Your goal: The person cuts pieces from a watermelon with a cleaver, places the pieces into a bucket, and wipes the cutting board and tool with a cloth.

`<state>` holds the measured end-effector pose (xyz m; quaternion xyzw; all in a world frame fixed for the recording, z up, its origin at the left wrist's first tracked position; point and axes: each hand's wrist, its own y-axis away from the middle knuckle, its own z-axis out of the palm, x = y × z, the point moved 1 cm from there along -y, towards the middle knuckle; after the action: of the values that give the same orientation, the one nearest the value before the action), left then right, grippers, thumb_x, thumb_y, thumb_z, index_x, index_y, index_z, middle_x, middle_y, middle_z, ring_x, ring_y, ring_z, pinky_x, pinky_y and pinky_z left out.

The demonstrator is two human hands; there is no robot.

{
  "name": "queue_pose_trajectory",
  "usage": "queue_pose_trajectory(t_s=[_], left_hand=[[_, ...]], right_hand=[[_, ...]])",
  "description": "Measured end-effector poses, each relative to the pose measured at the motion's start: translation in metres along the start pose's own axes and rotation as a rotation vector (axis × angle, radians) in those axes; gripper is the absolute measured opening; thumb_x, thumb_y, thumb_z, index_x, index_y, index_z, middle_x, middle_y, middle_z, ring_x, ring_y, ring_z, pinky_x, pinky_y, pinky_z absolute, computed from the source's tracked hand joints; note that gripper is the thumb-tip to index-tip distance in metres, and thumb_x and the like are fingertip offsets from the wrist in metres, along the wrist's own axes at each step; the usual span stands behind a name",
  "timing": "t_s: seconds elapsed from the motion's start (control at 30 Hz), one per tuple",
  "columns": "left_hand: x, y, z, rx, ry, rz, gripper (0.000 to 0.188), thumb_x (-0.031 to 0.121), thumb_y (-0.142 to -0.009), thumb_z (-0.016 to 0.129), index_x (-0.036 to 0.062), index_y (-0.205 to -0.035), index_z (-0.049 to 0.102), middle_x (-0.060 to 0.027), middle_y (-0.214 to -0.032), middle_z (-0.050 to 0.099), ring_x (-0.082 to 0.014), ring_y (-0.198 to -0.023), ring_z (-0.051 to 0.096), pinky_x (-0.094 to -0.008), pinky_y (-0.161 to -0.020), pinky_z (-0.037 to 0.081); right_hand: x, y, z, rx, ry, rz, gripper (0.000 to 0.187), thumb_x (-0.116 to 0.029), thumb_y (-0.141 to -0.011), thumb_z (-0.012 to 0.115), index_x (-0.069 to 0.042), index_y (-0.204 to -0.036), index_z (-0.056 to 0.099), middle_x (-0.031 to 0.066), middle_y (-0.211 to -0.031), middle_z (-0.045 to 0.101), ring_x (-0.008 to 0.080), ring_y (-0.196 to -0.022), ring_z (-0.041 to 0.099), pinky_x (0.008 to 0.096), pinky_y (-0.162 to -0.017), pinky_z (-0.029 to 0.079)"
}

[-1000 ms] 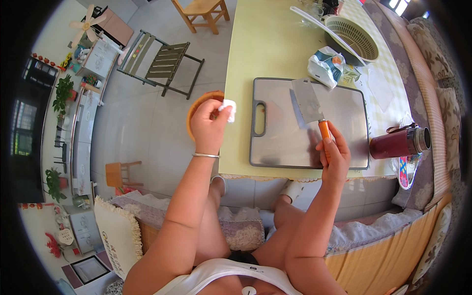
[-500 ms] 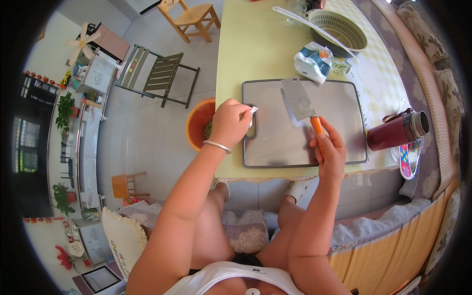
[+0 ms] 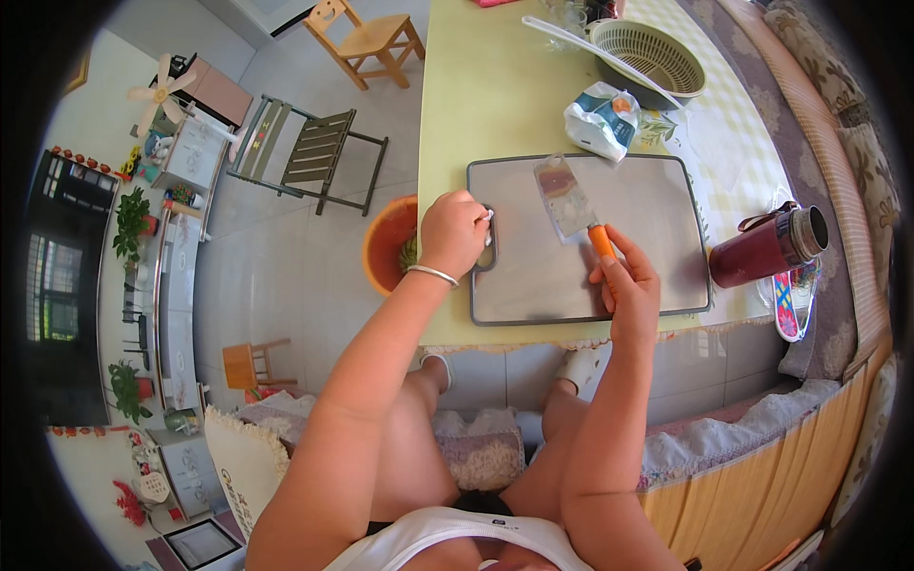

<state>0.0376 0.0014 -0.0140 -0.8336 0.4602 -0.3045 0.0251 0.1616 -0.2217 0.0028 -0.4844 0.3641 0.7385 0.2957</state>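
My right hand grips the orange handle of a cleaver. Its broad metal blade points away and to the left, over the grey-edged cutting board. Nothing lies on the board. At the board's handle slot, my left hand is closed around a crumpled white tissue, of which a small bit shows past the fingers. Below that hand, beside the table's left edge, stands an orange bucket with something green and striped inside, partly hidden by my hand and the table.
A soft white-and-teal tissue pack lies behind the board. Beyond it, a green colander in a grey basin has a long white utensil across it. A dark red thermos lies right of the board. A folding chair stands on the floor.
The tissue's tip, which stuck out of my left hand, is now more gathered into the fingers. In my right hand the cleaver has shifted slightly left and its blade catches the light differently.
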Motion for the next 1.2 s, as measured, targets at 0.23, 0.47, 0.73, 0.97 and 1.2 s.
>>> queue_pose_trajectory(t_s=[0.23,0.47,0.73,0.97,1.2], left_hand=[[0.011,-0.01,-0.028,0.118,0.371,-0.152,0.009,0.002,-0.082,0.068,-0.0007,-0.091,0.067,-0.008,-0.084,0.061,-0.0159,-0.072,0.063,-0.0264,-0.066,0.051],[0.031,-0.059,0.025,0.202,0.221,0.091,0.012,0.006,-0.083,0.066,0.0023,-0.094,0.069,-0.0108,-0.089,0.065,-0.0253,-0.075,0.064,-0.033,-0.069,0.052],[0.043,-0.059,0.051,0.021,0.108,0.174,0.013,0.008,-0.087,0.059,0.0019,-0.08,0.069,-0.0135,-0.078,0.061,-0.0302,-0.075,0.063,-0.0394,-0.066,0.05],[0.067,-0.037,0.035,-0.12,0.299,0.099,0.01,0.005,-0.085,0.064,0.0043,-0.088,0.073,-0.0129,-0.079,0.063,-0.0304,-0.074,0.06,-0.0378,-0.064,0.049],[0.083,0.012,0.03,-0.054,0.182,0.317,0.013,0.002,-0.083,0.063,0.0051,-0.091,0.073,-0.0103,-0.077,0.062,-0.0283,-0.075,0.06,-0.0364,-0.065,0.049]], right_hand=[[0.0,0.0,-0.001,-0.006,0.013,0.004,0.039,-0.008,-0.088,0.062,-0.006,-0.127,0.061,0.0011,-0.067,0.059,0.0002,-0.047,0.036,0.0173,-0.042,0.026],[0.003,0.0,0.002,-0.03,0.096,0.014,0.039,-0.008,-0.089,0.06,-0.006,-0.128,0.061,0.0009,-0.067,0.06,0.0008,-0.047,0.037,0.0176,-0.042,0.027],[0.0,-0.001,-0.001,-0.018,0.11,0.089,0.038,-0.009,-0.09,0.059,-0.004,-0.127,0.06,0.0009,-0.063,0.059,0.0018,-0.047,0.038,0.0191,-0.042,0.028],[0.0,0.0,0.001,0.011,0.172,0.075,0.039,-0.008,-0.087,0.061,-0.002,-0.126,0.061,0.0007,-0.063,0.06,0.0024,-0.052,0.045,0.0205,-0.049,0.033],[0.0,0.001,0.001,0.009,0.174,0.059,0.04,-0.007,-0.087,0.062,-0.003,-0.126,0.061,-0.0006,-0.072,0.062,0.0035,-0.06,0.052,0.0197,-0.051,0.036]])
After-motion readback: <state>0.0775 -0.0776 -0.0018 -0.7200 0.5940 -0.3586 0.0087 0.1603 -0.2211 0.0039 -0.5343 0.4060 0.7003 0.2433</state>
